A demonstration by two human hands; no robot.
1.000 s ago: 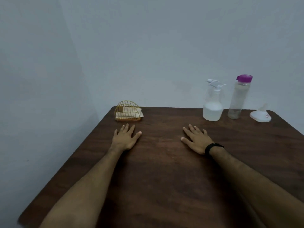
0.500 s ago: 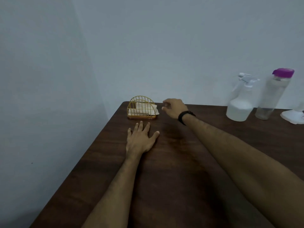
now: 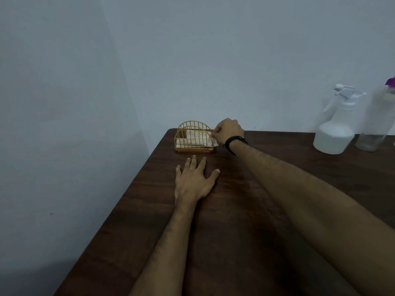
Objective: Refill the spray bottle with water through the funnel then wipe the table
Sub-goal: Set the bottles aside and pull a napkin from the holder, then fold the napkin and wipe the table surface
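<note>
Left hand (image 3: 193,180) is flat on the table (image 3: 245,210), fingers spread, while the right hand (image 3: 227,131) now pinches the white cloth (image 3: 197,137) poking out of the little gold wire holder (image 3: 193,136); half a second ago it was just short of it. Spray bottle (image 3: 336,127), white liquid low inside, stands far right beside a purple-capped clear bottle (image 3: 376,122), blurry.

The right hand (image 3: 227,130) was flat on the worktop (image 3: 245,210) a second ago. It has reached across to the wire holder (image 3: 194,136). Now it pinches the white cloth (image 3: 197,138) there.
</note>
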